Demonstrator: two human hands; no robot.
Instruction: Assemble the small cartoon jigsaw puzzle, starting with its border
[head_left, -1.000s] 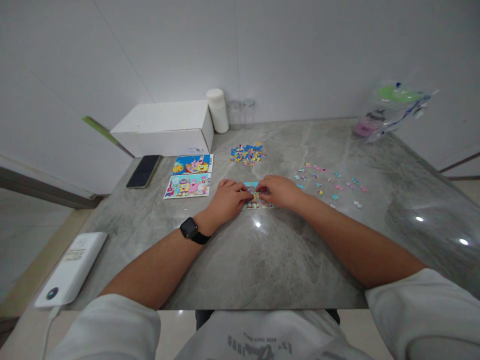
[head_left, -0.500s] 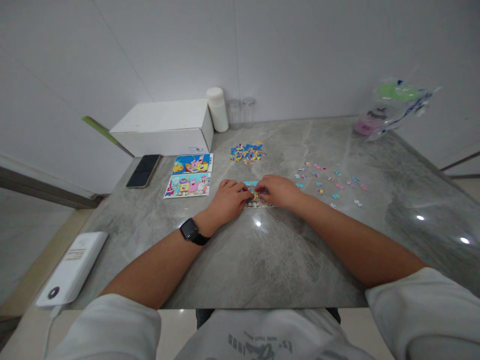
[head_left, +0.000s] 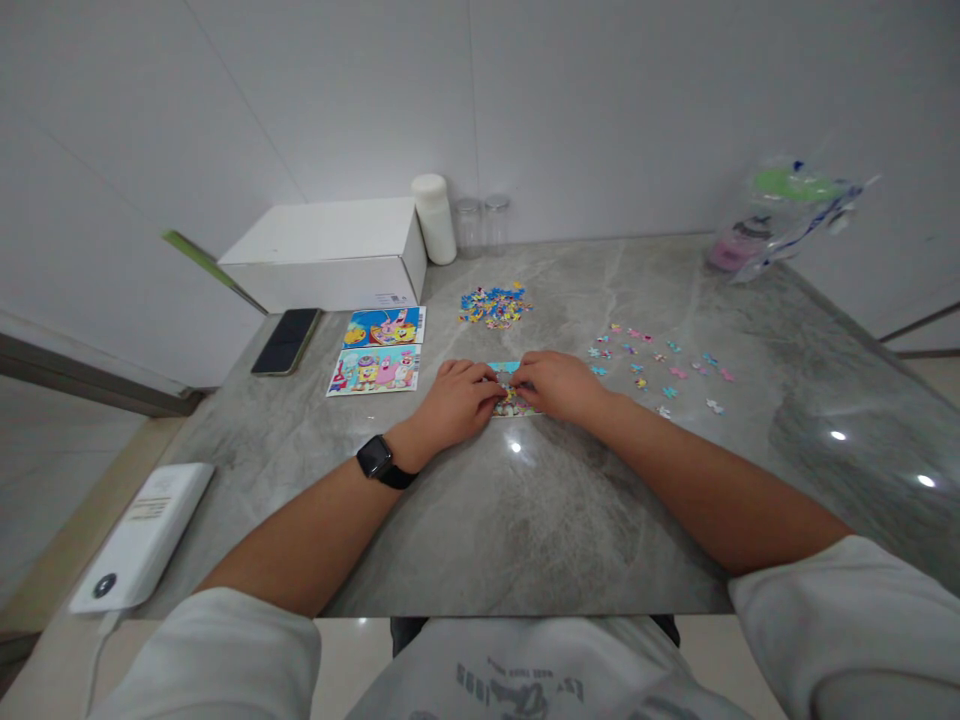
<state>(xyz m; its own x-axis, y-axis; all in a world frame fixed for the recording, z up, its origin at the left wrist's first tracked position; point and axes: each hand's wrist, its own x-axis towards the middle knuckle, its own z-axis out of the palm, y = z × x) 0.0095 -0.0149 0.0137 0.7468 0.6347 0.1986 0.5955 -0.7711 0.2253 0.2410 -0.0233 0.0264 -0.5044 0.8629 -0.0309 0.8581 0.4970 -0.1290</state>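
In front of me on the table lies a small, colourful jigsaw puzzle [head_left: 514,408], blue along its far edge and partly covered by both hands. My left hand [head_left: 463,402], with a black watch at the wrist, has its fingers curled together and its tips pressed on the puzzle's left part. From the other side, my right hand [head_left: 559,384] bends over the puzzle, thumb and fingers pinched close to the left fingertips. Whatever the right fingertips pinch is too small to make out. Loose puzzle pieces [head_left: 670,393] lie scattered to the right of my right hand.
A heap of mixed puzzle pieces [head_left: 495,306] sits beyond my hands. Two cartoon picture cards [head_left: 375,370] and a phone [head_left: 286,341] lie left. Behind stand a white box [head_left: 322,280], a white bottle [head_left: 434,220] and clear jars [head_left: 496,226]. A plastic bag [head_left: 780,215] stands far right.
My fingertips have shifted very slightly over the puzzle, the right hand a little to the left. The pieces, cards and other objects have stayed in place.
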